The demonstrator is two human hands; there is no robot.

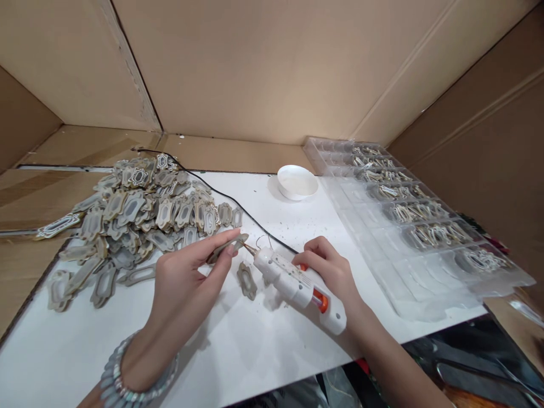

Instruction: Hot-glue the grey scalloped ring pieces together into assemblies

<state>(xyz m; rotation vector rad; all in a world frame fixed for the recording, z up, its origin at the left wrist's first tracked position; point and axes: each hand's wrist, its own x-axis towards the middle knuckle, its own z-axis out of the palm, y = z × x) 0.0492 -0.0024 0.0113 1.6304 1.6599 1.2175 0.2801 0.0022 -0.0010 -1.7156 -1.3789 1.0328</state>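
Note:
My left hand [191,277] pinches a small grey frame-shaped piece [227,245] between thumb and fingers, tilted up off the table. Wrapped round a white hot glue gun [293,280] with an orange trigger, my right hand [329,266] points its nozzle to the left. The metal tip meets or nearly meets the edge of the held piece. Just below the tip, another grey frame-shaped piece [246,280] lies on the white board. Left of my left hand spreads a large heap of similar pieces [136,209], some with white ornate outlines.
A white bowl [297,182] stands at the back middle of the white board [259,362]. A clear plastic tray [361,249] on the right holds metal frames in its right-hand compartments. The black cord [229,197] runs across the board. Cardboard walls [263,68] enclose the back and sides.

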